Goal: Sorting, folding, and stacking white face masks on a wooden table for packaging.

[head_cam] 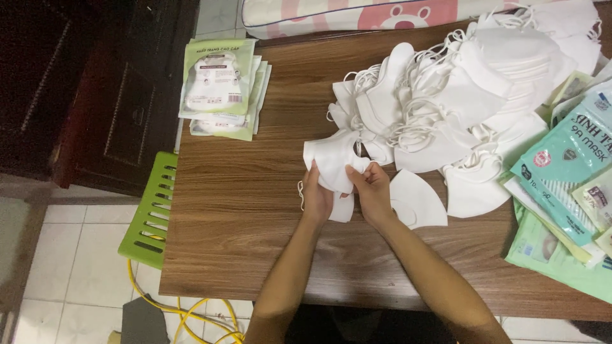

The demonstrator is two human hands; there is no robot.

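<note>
Both my hands hold a small stack of white folded face masks (336, 160) just above the wooden table (236, 210). My left hand (317, 194) grips the stack from the left side. My right hand (370, 190) pinches its right edge. One more white mask (421, 199) lies flat on the table just right of my right hand. A large loose heap of white masks (459, 95) with ear loops spreads across the table beyond my hands.
A stack of green mask packets (220, 86) lies at the table's far left corner. More green and teal packets (567, 185) pile up at the right edge. A green plastic stool (153, 210) stands left of the table, with yellow cable (191, 315) on the tiled floor.
</note>
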